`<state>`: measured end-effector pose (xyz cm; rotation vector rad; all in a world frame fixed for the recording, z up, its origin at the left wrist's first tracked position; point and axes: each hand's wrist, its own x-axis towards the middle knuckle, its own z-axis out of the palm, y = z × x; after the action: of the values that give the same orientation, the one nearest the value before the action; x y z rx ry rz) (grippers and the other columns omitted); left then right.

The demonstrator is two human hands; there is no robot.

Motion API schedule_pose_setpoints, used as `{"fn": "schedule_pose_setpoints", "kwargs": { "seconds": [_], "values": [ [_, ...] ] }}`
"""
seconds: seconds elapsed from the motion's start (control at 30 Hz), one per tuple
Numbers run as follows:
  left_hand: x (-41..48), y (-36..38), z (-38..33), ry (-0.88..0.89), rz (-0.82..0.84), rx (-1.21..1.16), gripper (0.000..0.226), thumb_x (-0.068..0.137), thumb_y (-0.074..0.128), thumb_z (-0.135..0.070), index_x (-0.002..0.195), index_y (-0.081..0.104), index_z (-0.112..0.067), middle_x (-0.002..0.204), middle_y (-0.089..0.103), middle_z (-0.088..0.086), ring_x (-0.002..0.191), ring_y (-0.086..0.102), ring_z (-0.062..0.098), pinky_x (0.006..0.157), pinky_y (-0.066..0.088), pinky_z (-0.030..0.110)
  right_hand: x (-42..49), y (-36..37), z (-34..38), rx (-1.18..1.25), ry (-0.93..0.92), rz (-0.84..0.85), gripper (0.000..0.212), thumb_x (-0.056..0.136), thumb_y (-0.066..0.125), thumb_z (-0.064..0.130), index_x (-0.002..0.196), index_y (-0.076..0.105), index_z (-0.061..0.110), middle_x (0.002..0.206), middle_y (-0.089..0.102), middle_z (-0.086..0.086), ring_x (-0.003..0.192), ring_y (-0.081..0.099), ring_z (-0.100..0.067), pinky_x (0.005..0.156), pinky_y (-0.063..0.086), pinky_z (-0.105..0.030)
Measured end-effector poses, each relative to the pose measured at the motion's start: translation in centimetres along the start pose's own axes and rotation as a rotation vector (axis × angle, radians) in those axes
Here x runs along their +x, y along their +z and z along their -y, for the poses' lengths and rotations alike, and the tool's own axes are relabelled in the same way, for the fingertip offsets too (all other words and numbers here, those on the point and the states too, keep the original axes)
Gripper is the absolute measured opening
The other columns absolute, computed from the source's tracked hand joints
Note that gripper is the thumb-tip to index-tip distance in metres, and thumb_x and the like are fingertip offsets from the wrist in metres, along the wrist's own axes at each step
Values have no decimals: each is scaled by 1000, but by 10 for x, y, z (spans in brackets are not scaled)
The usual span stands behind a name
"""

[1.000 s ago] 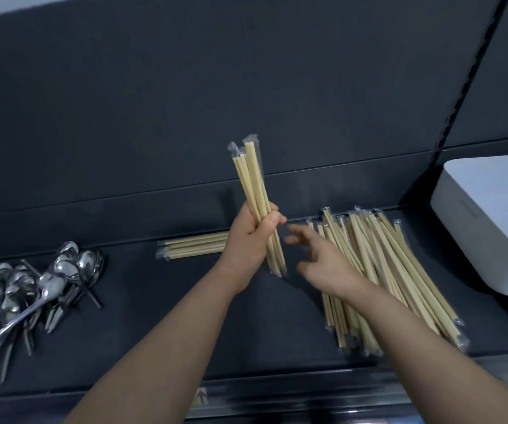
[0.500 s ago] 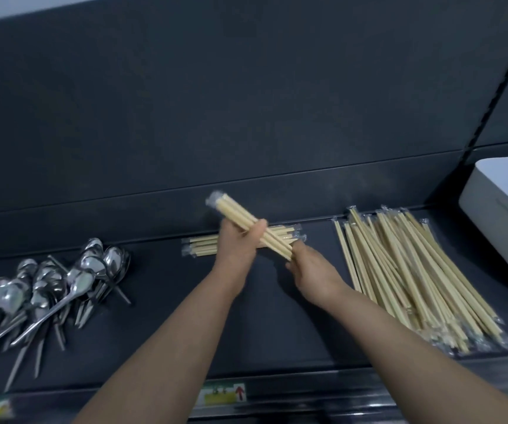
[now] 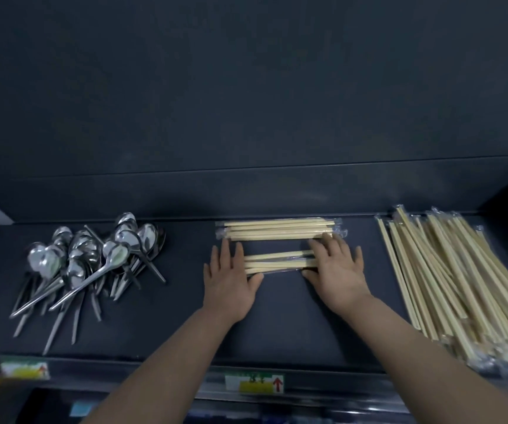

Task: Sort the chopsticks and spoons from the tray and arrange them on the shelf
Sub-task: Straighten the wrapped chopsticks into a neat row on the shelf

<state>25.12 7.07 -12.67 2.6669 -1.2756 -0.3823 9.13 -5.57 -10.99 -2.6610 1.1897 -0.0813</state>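
Left hand (image 3: 228, 281) and right hand (image 3: 336, 270) press flat, fingers straight, on wrapped chopsticks (image 3: 277, 264).

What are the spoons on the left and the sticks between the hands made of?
Spoons: apparently polished metal, probably stainless steel, given mirror-bright glints. Chopsticks: pale, matte wood or bamboo; which one is unclear. Their wrappers: thin clear plastic, glossy and crinkled at the ends.
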Motion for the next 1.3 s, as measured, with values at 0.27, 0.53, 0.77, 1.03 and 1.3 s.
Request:
{"fn": "schedule_pose_setpoints", "kwargs": {
  "seconds": [0.27,0.53,0.77,1.03,1.3],
  "values": [
    [18,6,1,115,17,63,65,101,18,-53,155,-6,-26,162,-16,1,147,-20,19,120,-9,46,-11,16,-2,17,35,51,57,102,14,42,153,-6,26,160,-12,-1,146,-20,-19,117,-10,-49],
    [46,3,3,256,-261,107,55,98,44,-5,149,36,-24,161,19,8,149,13,26,121,14,39,23,12,-11,-89,37,-133,60,91,43,6,144,36,34,157,24,-3,146,15,-23,116,7,-49],
    [39,11,12,422,-428,133,45,68,75,9,106,72,-15,126,65,9,121,58,33,102,45,49,15,37,-13,-77,-36,-357,50,74,71,4,119,66,25,126,64,-1,116,59,-23,97,37,-40],
    [39,10,11,381,-470,72,39,68,80,5,99,76,-19,112,72,4,110,66,29,98,48,45,17,36,-14,-67,-58,-229,44,93,50,7,136,52,20,149,42,-4,140,35,-24,110,33,-39],
    [31,0,-20,444,-389,-102,24,82,72,-5,105,75,-14,110,72,2,103,66,28,89,53,39,3,23,-20,-18,-67,-369,41,74,72,2,111,71,18,120,67,-5,112,63,-27,90,50,-42]
  ]
}}
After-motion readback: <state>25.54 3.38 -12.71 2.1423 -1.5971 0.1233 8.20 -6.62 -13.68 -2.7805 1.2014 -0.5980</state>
